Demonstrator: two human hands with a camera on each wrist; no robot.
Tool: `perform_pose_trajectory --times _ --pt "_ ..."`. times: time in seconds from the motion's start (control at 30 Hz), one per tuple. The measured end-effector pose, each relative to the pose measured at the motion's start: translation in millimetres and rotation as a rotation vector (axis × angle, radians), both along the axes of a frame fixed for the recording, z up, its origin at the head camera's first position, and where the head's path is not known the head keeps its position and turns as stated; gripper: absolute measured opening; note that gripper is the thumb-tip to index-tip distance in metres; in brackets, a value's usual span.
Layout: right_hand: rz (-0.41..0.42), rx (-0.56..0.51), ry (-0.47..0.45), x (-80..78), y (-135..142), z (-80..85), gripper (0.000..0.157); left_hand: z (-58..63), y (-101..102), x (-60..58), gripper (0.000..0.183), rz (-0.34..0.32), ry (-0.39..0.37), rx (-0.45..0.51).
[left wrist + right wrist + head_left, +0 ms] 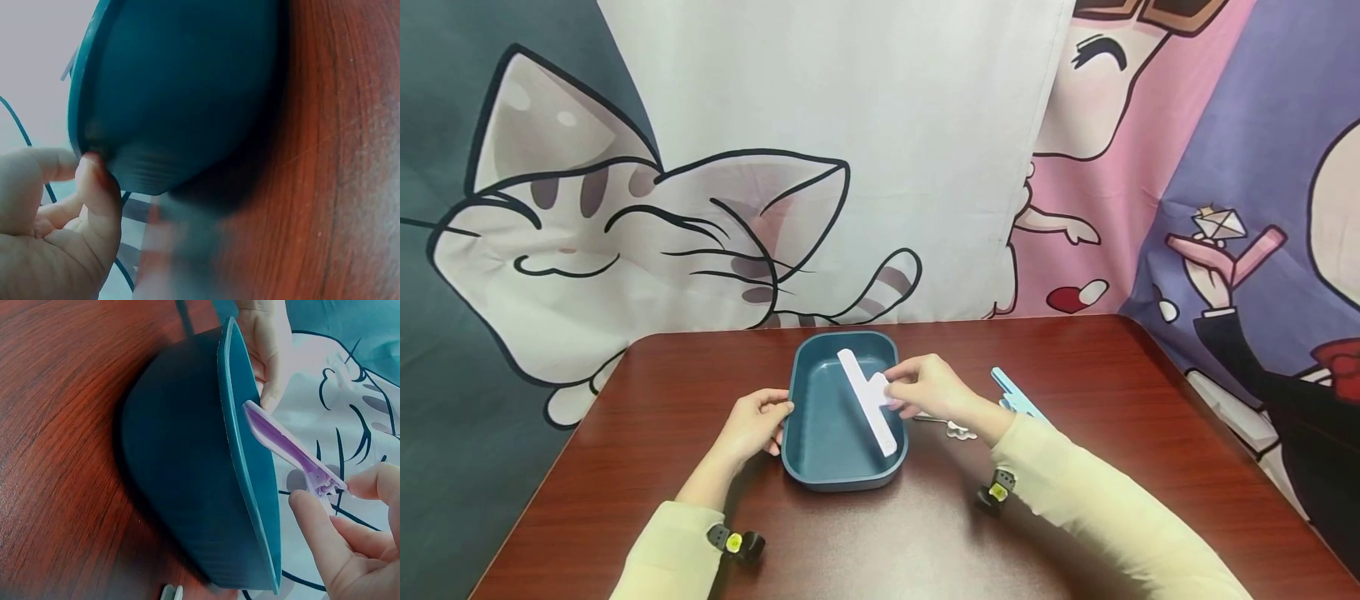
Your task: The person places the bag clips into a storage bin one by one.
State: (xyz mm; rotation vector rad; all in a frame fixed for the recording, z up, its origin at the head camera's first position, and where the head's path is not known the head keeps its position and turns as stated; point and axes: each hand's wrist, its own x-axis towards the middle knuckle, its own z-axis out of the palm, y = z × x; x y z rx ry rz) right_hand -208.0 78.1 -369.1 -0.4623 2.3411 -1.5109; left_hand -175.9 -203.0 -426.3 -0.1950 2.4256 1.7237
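A dark teal plastic bin with rounded corners stands on the table. At its left side my left hand pinches the rim; the left wrist view shows thumb and finger of that hand on the rim. My right hand holds a pale purple bag clip by its handle, over the bin's right part. In the right wrist view, the clip sits between the thumb and fingers of my right hand, its long bar slanting across the bin's opening.
To the right of the bin lies a light blue clip, partly behind the right forearm. A small white scalloped item lies between it and the bin. The brown wooden table meets a cartoon-printed curtain at the back.
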Motion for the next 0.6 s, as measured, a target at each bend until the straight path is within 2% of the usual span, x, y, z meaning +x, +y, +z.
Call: perform_pose_trajectory --times 0.37,0.6 --pt "0.031 0.024 0.002 2.0 -11 1.4 0.031 2.3 -3 3.5 0.043 -0.039 -0.009 0.025" --pt "0.067 0.047 0.022 1.9 -18 -0.1 0.031 0.3 -2 4.6 0.042 -0.028 -0.012 0.041"
